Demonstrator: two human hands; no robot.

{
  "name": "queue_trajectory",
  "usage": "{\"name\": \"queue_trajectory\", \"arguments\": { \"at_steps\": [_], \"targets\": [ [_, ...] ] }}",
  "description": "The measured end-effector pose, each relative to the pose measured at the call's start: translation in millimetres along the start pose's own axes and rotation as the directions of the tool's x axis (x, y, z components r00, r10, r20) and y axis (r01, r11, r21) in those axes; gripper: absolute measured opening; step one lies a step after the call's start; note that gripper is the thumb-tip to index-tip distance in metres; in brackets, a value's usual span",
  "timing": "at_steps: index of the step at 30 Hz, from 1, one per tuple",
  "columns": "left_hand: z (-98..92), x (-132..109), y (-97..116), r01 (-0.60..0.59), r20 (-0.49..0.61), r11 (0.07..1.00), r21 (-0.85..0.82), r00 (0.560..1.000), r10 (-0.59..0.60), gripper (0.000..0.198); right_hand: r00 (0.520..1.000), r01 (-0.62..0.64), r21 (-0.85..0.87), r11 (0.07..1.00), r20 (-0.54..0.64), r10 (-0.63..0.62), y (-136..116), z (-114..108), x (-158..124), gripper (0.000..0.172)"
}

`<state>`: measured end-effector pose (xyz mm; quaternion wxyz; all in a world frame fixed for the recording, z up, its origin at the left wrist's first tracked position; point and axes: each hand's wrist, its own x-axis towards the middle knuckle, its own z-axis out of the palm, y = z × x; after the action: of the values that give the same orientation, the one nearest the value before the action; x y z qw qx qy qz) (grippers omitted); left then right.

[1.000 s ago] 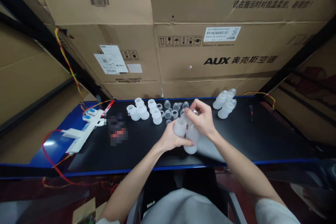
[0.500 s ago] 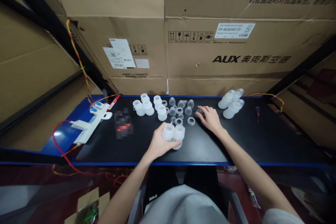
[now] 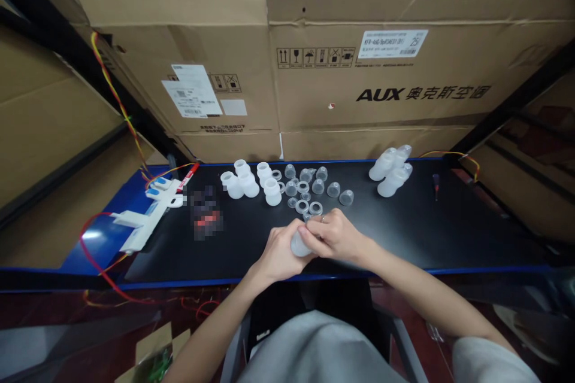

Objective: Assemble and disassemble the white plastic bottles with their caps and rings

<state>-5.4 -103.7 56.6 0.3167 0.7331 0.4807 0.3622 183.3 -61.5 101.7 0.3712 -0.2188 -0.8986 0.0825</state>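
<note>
Near the front edge of the table, my left hand [image 3: 282, 253] is wrapped round a white translucent plastic bottle [image 3: 300, 244], which is tilted. My right hand [image 3: 336, 236] is closed against the same bottle from the right, its thumb and fingers over the upper part. Between them the hands hide most of the bottle and anything else in the grip. Just beyond lie clear plastic rings [image 3: 315, 208] and small clear teat-like pieces [image 3: 292, 202]. Several clear domed caps [image 3: 346, 197] stand behind these. More open-necked white bottles [image 3: 272, 191] are upright to the left.
White bottles with clear domed tops [image 3: 392, 182] stand at the back right, near a small screwdriver-like tool [image 3: 435, 187]. On the left are a white power strip [image 3: 150, 215], a red marker [image 3: 188, 176] and a blurred-out item [image 3: 206, 212]. Cardboard boxes [image 3: 314, 119] wall the back.
My right hand has left the clear domed caps and come to the bottle in my left hand. The left hand has turned over the bottle. Two caps formerly by the right hand now show.
</note>
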Motion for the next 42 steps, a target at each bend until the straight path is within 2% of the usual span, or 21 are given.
{"name": "queue_trajectory", "arguments": {
  "at_steps": [4,6,7,9,11,12,14,16,18,19,20,21,23,24,25,27,29,31,34,37,42],
  "targets": [
    [6.5,-3,-7,-0.008,-0.063,0.998,-0.058,0.998,0.005,0.035,0.990,-0.075,0.285,0.955,-0.095,0.106,-2,8,3,0.052],
    [8.6,-2,-4,0.003,-0.095,0.994,-0.105,0.995,-0.013,0.037,0.946,-0.214,0.435,0.875,-0.130,0.296,-6,11,10,0.058],
    [9.4,-1,-2,0.013,-0.115,0.992,-0.128,0.993,-0.028,0.038,0.891,-0.292,0.525,0.799,-0.153,0.427,-6,11,15,0.062],
    [11.4,4,5,0.029,-0.161,0.986,-0.166,0.985,-0.056,0.038,0.707,-0.381,0.720,0.581,-0.178,0.684,-2,11,27,0.068],
    [13.7,10,10,0.043,-0.213,0.981,-0.188,0.973,-0.083,0.040,0.525,-0.339,0.875,0.345,-0.129,0.842,10,10,40,0.071],
    [14.8,13,10,0.048,-0.242,0.979,-0.197,0.965,-0.096,0.041,0.474,-0.294,0.922,0.253,-0.089,0.876,19,10,46,0.071],
    [16.0,17,6,0.066,-0.288,0.975,-0.212,0.949,-0.126,0.044,0.422,-0.234,0.963,0.136,-0.026,0.906,41,9,52,0.070],
    [14.8,18,-6,0.105,-0.328,0.971,-0.215,0.929,-0.173,0.046,0.379,-0.224,0.966,0.128,-0.035,0.925,67,9,50,0.069],
    [11.0,15,-21,0.160,-0.357,0.967,-0.198,0.907,-0.223,0.045,0.314,-0.290,0.922,0.255,-0.160,0.936,91,12,41,0.069],
    [8.4,12,-28,0.187,-0.367,0.965,-0.184,0.898,-0.244,0.045,0.304,-0.368,0.858,0.358,-0.253,0.918,101,15,35,0.069],
    [5.8,10,-35,0.208,-0.376,0.963,-0.171,0.890,-0.259,0.045,0.336,-0.476,0.747,0.464,-0.334,0.881,110,19,29,0.068],
    [3.3,7,-41,0.224,-0.382,0.962,-0.159,0.884,-0.269,0.045,0.407,-0.593,0.583,0.556,-0.378,0.831,116,23,22,0.067],
    [-0.7,3,-48,0.241,-0.387,0.960,-0.140,0.879,-0.277,0.046,0.612,-0.731,0.152,0.665,-0.283,0.738,123,34,12,0.062],
    [-2.0,3,-50,0.249,-0.389,0.960,-0.132,0.877,-0.281,0.046,0.685,-0.724,-0.052,0.688,-0.179,0.706,124,39,9,0.059],
    [-2.8,2,-51,0.255,-0.391,0.959,-0.124,0.876,-0.284,0.046,0.727,-0.681,-0.216,0.700,-0.088,0.681,124,42,6,0.055],
    [-3.1,3,-50,0.264,-0.385,0.958,-0.111,0.877,-0.287,0.047,0.775,-0.580,-0.400,0.709,-0.004,0.632,122,43,6,0.050],
    [-1.7,5,-47,0.263,-0.370,0.959,-0.108,0.884,-0.284,0.047,0.823,-0.529,-0.448,0.721,-0.062,0.565,113,39,8,0.051],
    [1.5,5,-43,0.254,-0.359,0.961,-0.110,0.891,-0.277,0.046,0.894,-0.439,-0.415,0.796,-0.113,0.434,96,33,10,0.055],
    [8.4,4,-35,0.215,-0.332,0.975,-0.058,0.917,-0.222,0.038,0.982,-0.174,-0.332,0.927,0.010,0.188,60,32,8,0.063],
    [11.3,1,-25,0.170,-0.277,0.985,0.025,0.948,-0.157,0.034,0.985,-0.090,-0.320,0.943,0.110,0.131,28,38,3,0.061],
    [-5.3,-4,-5,0.123,-0.081,0.987,-0.102,0.988,-0.131,0.040,0.997,-0.083,-0.223,0.971,-0.017,0.081,4,28,7,0.056]
  ]
}}
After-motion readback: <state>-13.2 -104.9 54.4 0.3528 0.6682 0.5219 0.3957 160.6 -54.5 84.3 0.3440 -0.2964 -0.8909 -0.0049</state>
